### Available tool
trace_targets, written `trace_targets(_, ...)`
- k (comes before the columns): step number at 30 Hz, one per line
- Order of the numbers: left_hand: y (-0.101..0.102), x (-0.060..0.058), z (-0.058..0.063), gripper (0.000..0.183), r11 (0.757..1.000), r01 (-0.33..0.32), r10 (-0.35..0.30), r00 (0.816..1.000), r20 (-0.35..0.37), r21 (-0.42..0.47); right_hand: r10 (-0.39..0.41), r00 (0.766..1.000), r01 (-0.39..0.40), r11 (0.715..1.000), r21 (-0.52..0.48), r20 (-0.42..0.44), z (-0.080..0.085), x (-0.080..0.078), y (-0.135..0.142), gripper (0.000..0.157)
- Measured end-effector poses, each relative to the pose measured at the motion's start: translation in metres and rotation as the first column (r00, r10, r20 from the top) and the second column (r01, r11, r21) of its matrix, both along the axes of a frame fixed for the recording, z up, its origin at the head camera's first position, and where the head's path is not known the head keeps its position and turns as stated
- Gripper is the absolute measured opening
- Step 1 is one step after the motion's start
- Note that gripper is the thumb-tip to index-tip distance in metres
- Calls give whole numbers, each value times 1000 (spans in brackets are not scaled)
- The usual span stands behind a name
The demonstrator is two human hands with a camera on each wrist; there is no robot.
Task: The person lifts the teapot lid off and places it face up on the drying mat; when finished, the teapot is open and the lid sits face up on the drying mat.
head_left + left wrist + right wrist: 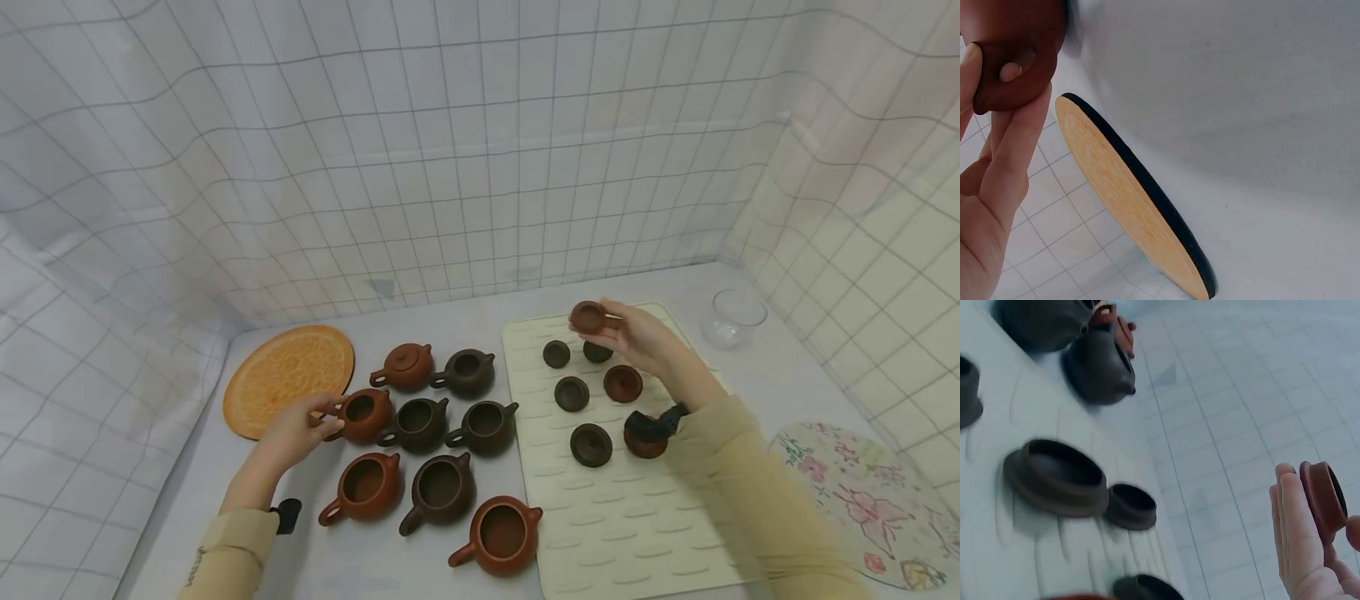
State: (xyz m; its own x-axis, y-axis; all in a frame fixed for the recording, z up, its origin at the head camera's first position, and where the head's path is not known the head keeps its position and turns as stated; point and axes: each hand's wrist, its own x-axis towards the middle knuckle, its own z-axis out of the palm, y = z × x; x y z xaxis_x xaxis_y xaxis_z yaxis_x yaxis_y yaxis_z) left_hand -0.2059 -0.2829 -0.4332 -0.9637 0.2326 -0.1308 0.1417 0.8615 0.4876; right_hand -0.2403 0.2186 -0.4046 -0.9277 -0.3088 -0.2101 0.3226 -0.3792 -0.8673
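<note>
My left hand (294,432) pinches the loop handle of a small reddish-brown teapot (367,415); the teapot has no lid on it. In the left wrist view, thumb and fingers sit on either side of that handle (1038,78). Above the back of the ribbed mat, my right hand (643,337) holds a reddish-brown teapot lid (587,317), its hollow underside showing in the head view. The right wrist view has this lid (1324,500) tilted on edge between thumb and straight fingers. Dark lids (557,354) lie just below it.
Several open teapots (438,492) stand in rows mid-table; one red teapot (406,367) wears its lid. More lids (591,445) rest on a cream mat (622,533). An orange round board (288,375) is at left, a glass bowl (735,312) and flowered disc (862,492) at right.
</note>
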Motion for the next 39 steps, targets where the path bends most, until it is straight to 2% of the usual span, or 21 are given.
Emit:
trace_targets(3,-1,0,-1,40,1000,4,-4,1000,-9,-2,-33,999,33,999,-22,6,-4,2,31,28)
trace_targets(7,-1,1,-2,39,1000,8,-8,1000,-22,1,-70,997,70,998,-1,-23,-15,3,64,23)
trace_targets(12,0,1,0,39,1000,4,-4,1000,-21,8,-85,991,100,983,153,-101,-45,-1,98,11)
trace_targets(13,1,1,0,39,1000,3,-3,1000,-19,9,-77,991,93,986,140,-113,-55,-5,106,12)
trace_targets(14,1,1,0,39,1000,0,0,1000,-18,11,-84,990,102,981,168,-112,-61,-6,110,17)
trace_targets(16,1,1,0,38,1000,-5,6,1000,-15,11,-103,989,127,960,249,-104,-67,-6,115,36)
trace_targets(19,0,1,0,39,1000,-6,6,1000,-11,10,-174,982,188,895,405,-71,-66,-2,113,59)
trace_targets(20,0,1,-1,40,1000,-6,6,1000,-11,8,-199,978,202,844,496,-61,-61,2,108,65)
trace_targets(22,0,0,-1,40,1000,-6,6,1000,-13,7,-209,975,210,775,596,-73,-57,5,105,66)
trace_targets(23,0,0,-1,40,1000,-5,5,1000,-14,6,-207,975,210,729,651,-83,-56,6,103,65)
trace_targets(25,0,0,-2,40,1000,-6,6,1000,-19,5,-187,976,209,649,731,-112,-53,8,101,65)
trace_targets(28,1,1,-2,40,1000,-6,6,1000,-23,9,-146,977,207,510,835,-153,-52,10,100,64)
trace_targets(30,1,1,-1,40,1000,-3,3,1000,-22,15,-127,978,206,440,874,-167,-50,12,99,63)
trace_targets(32,1,1,-1,40,1000,1,-1,1000,-20,20,-115,980,196,393,899,-164,-49,13,97,62)
trace_targets(34,1,1,-1,40,1000,1,-1,1000,-19,22,-107,983,177,360,916,-148,-47,14,97,63)
trace_targets(36,1,2,-1,40,1000,3,-3,1000,-19,21,-104,986,158,339,928,-130,-46,15,97,63)
trace_targets(39,0,2,-1,40,1000,-1,1,1000,-18,24,-97,989,134,333,933,-108,-47,15,97,64)
